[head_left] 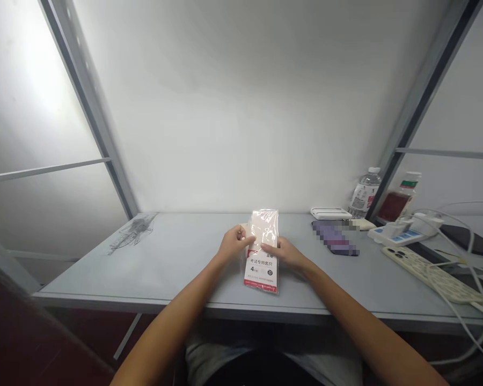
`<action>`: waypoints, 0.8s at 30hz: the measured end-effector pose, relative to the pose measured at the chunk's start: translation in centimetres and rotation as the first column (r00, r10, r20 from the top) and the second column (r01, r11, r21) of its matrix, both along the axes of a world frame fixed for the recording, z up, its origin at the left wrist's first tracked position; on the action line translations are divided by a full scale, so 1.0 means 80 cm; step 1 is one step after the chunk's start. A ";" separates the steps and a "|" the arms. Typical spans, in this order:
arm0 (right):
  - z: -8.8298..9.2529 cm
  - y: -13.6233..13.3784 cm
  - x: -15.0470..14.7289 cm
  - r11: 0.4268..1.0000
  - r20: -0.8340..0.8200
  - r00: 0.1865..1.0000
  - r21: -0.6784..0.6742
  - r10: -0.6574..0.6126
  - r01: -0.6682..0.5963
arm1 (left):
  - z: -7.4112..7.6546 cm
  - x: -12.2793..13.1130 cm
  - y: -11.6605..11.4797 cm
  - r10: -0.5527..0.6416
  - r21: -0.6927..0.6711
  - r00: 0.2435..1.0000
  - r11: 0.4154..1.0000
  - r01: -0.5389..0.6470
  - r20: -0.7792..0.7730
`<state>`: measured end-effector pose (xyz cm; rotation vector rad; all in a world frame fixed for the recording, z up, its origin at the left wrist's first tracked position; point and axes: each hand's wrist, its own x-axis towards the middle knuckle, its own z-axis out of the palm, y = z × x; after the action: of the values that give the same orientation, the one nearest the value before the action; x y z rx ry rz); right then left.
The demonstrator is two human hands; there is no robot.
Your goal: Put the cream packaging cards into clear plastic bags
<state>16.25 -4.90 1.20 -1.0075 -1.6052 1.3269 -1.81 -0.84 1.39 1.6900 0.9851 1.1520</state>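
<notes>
A flat ruler set package (261, 271) in clear, shiny plastic wrap is in front of me, just above the desk near its front edge. It is white with a red strip along the bottom and Chinese print on its lower half. My left hand (234, 244) grips its left edge, thumb on the front face and the other fingers curled at the side. From the right, my right hand (287, 253) holds the other edge, its thumb across the front and its fingers mostly hidden behind. Any rulers inside are hidden by the white front.
On the grey desk (177, 268), a dark, scribble-like patch (133, 233) lies at the left. To the right are a purple item (336, 238), a white box-like device (330, 214), a water bottle (364, 193), a bottle of red liquid (398, 198), a power strip (402, 233), cables and a patterned phone case (430, 273).
</notes>
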 end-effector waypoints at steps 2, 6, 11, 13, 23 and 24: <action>0.001 0.000 0.000 1.000 0.000 1.000 0.017 -0.002 0.002 | 0.001 0.001 -0.002 -0.117 -0.025 0.993 0.993 0.116 -0.003; 0.001 0.002 0.001 0.999 -0.015 0.999 0.038 -0.033 0.034 | 0.008 -0.002 -0.004 -0.297 -0.093 0.949 0.947 0.306 0.103; -0.001 0.005 0.003 0.996 -0.051 0.997 0.056 -0.064 0.067 | 0.010 -0.006 0.000 -0.233 -0.132 0.952 0.956 0.261 0.198; -0.001 0.005 0.004 0.997 -0.074 0.996 0.061 -0.050 0.054 | 0.009 -0.005 0.000 -0.248 -0.166 0.949 0.945 0.281 0.195; -0.007 0.009 0.007 0.998 -0.161 0.987 0.059 -0.027 0.036 | 0.010 -0.007 0.001 -0.359 -0.323 0.886 0.835 0.445 0.293; -0.007 0.009 0.007 0.998 -0.163 0.986 0.059 -0.023 0.033 | 0.010 -0.007 0.000 -0.380 -0.323 0.876 0.823 0.467 0.298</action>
<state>16.80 -4.16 0.68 -0.8591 -1.4954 1.2984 -2.39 -0.84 2.21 1.3343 0.5969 0.7625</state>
